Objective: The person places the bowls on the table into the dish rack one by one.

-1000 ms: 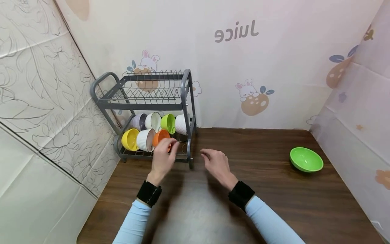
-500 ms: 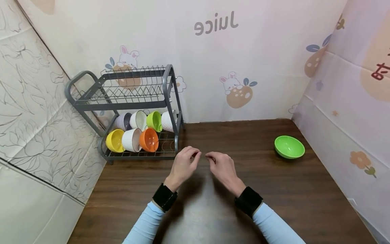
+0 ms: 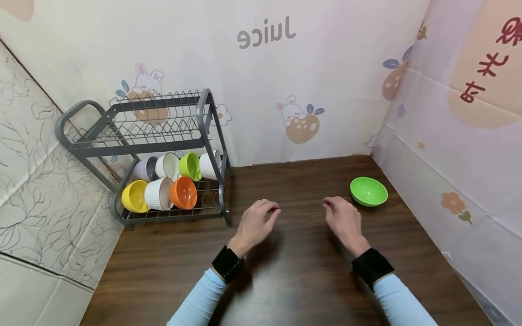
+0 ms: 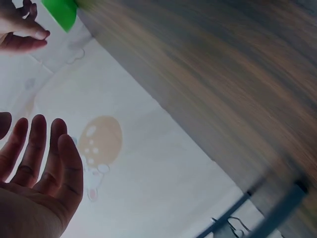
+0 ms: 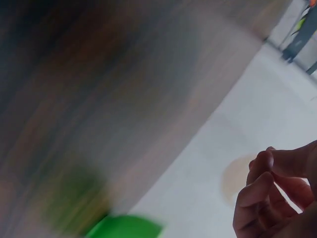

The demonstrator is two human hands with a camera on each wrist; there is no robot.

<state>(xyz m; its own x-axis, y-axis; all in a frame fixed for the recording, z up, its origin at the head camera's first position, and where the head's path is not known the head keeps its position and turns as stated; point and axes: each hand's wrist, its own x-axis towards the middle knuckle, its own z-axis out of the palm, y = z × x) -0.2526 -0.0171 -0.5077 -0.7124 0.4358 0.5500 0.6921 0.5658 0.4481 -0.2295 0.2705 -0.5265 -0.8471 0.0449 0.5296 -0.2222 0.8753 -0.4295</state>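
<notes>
Over the middle of the wooden table, my left hand (image 3: 254, 226) holds nothing. The left wrist view shows its fingers (image 4: 37, 151) loosely bent and apart. My right hand (image 3: 344, 222) is farther right, also holding nothing, close in front and to the left of a bright green bowl (image 3: 369, 192). In the right wrist view its fingers (image 5: 255, 191) are loosely curled, with thumb and fingertip close together. The bowl sits upright at the back right of the table, and only part of it (image 5: 126, 228) enters that view.
A grey two-tier dish rack (image 3: 138, 148) stands at the back left. Its lower shelf holds several cups, including a yellow cup (image 3: 135, 196), a white ribbed cup (image 3: 157, 194) and an orange cup (image 3: 183, 193). Printed walls border the wooden table (image 3: 285, 280).
My left hand has come away from the orange cup, now resting in the rack. My right hand has moved right toward the green bowl. The head view has turned right.
</notes>
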